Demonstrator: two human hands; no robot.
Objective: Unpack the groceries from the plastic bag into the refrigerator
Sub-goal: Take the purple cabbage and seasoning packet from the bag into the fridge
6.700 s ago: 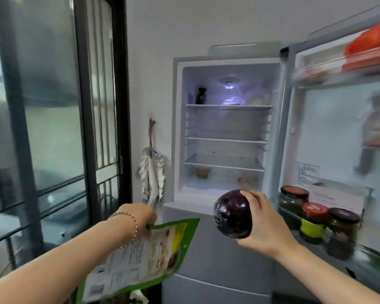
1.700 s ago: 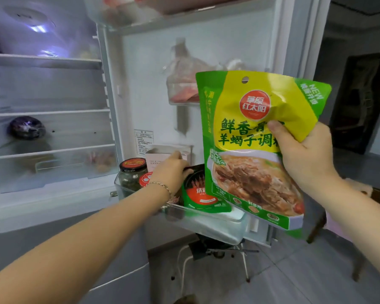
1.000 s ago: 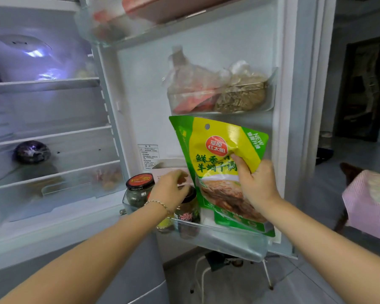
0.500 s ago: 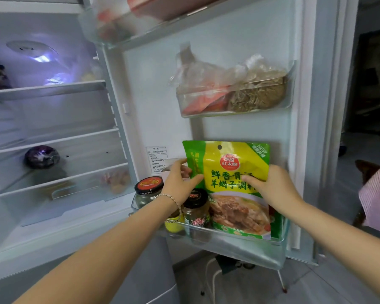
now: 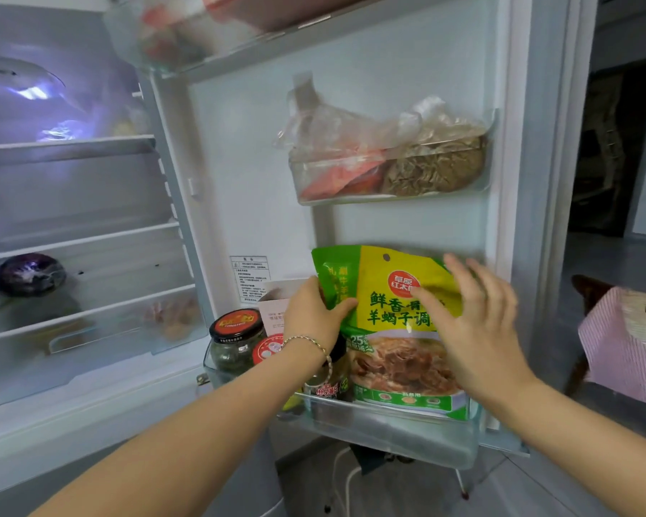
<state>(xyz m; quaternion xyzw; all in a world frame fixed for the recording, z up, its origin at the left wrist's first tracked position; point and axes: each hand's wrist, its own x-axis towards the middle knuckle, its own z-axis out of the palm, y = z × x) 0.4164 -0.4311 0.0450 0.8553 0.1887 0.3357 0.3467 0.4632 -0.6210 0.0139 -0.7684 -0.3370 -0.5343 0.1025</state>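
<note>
A yellow-and-green seasoning pouch (image 5: 399,352) stands upright in the lower door bin (image 5: 388,430) of the open refrigerator. A second green pouch (image 5: 331,274) shows just behind it on the left. My left hand (image 5: 314,315) pinches the left edge of the pouches, thumb on the front. My right hand (image 5: 478,326) hovers in front of the yellow pouch with its fingers spread and holds nothing. A purple cabbage (image 5: 30,274) lies on a middle shelf inside the refrigerator. The plastic bag is out of view.
Several jars (image 5: 235,341) fill the left part of the lower door bin. An upper door bin (image 5: 388,188) holds clear bags of food. A chair draped with a pink striped cloth (image 5: 627,348) stands at the right, past the door edge.
The cabbage went from my right hand onto the refrigerator shelf. The pouch was lowered into the lower door bin, and my right hand has just let go of it and opened.
</note>
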